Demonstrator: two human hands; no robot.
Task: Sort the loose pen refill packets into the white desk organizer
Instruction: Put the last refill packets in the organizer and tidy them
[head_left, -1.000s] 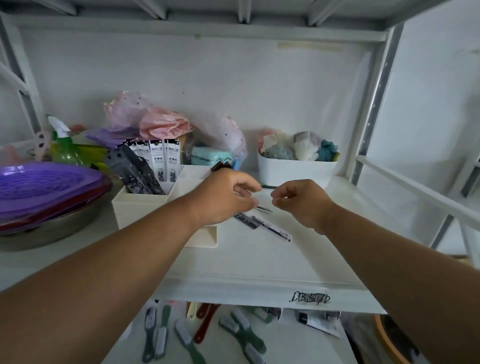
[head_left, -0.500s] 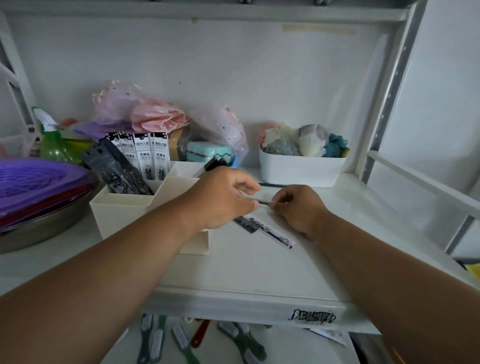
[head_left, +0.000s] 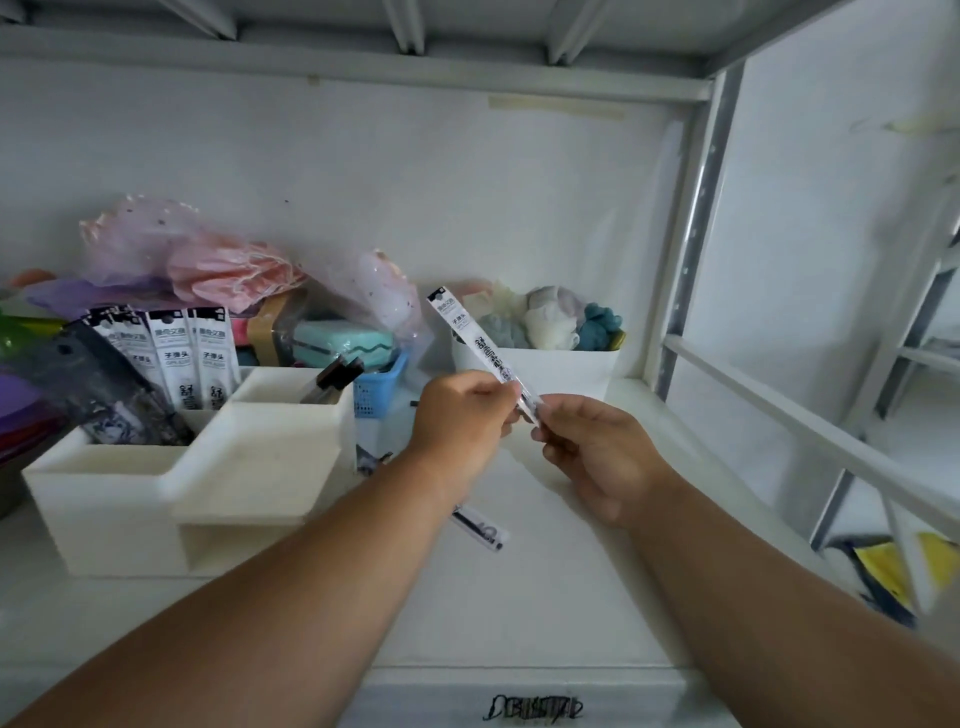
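Both hands are up off the shelf, sharing one refill packet.

Grip: left hand has curled fingers pinching the packet near its lower third. Right hand pinches the very bottom end, fingers curled round it. Neither is open; each has hold of the same packet.

Packet position: held in the air over the middle of the shelf, in front of the small white tub at the back. It does not touch the shelf.

Key relation: the long axis runs from lower right, at the right hand, up and to the left, printed header end uppermost and free. The white desk organizer stands to the left, at the shelf's left side, so it lies on the left hand's side; the left hand is nearer. Judgement: the packet goes leftward, bottom end down, to join the upright packets in the rear left compartment. The right hand would need to let go first.

Remaining: at least one loose packet lies flat on the shelf below the left forearm, and another dark one just beside the organizer's right wall.
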